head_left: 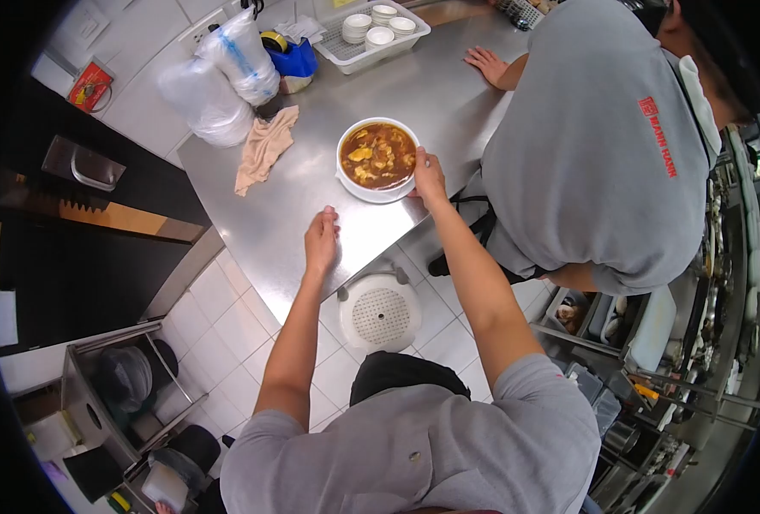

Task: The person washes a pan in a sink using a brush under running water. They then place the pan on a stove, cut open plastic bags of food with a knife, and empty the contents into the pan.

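So, right hand (430, 178) firm at the side of the soup bowl (345, 175), left hand (322, 242) free and loose over the steel table (260, 227).

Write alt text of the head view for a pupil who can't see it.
A person's right hand holds the side of a white bowl of brown soup on a steel table; their left hand is by the table's near edge. A peach cloth lies left of the bowl, and another person in grey stands right.
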`<state>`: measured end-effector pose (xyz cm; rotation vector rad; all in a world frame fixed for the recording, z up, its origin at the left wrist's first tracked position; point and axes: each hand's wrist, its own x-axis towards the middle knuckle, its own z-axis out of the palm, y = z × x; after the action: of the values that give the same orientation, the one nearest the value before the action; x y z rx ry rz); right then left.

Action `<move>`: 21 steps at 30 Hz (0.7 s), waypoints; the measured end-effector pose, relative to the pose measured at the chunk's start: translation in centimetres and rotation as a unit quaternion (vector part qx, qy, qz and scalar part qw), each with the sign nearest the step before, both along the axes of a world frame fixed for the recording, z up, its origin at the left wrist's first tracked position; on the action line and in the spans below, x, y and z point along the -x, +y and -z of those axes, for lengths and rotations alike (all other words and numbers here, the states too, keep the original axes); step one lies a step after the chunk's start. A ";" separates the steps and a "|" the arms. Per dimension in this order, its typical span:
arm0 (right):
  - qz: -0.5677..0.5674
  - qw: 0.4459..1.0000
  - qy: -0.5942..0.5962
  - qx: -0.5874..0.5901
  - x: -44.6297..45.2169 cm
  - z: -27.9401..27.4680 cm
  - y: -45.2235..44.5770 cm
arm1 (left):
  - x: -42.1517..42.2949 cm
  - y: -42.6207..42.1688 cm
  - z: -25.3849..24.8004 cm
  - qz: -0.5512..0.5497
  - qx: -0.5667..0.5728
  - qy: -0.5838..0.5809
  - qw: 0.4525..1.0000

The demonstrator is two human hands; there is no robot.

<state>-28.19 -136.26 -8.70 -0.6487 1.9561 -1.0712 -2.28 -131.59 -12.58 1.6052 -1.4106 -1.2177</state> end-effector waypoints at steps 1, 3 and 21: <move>0.012 1.000 -0.015 0.007 0.1 0.2 -0.6 | 0.4 0.7 -0.3 -0.004 -0.069 0.108 0.992; 0.014 0.999 -0.032 0.003 0.0 0.2 -1.5 | 1.4 0.3 -1.2 -0.002 -0.073 0.116 0.991; -0.044 0.996 -0.077 0.009 -3.5 8.2 28.8 | 10.9 -13.5 -1.9 0.005 -0.109 0.386 0.916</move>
<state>-24.73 -107.48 -16.88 -0.6370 1.7707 -1.0535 -13.22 -145.06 -10.66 1.0328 -0.7882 -1.7975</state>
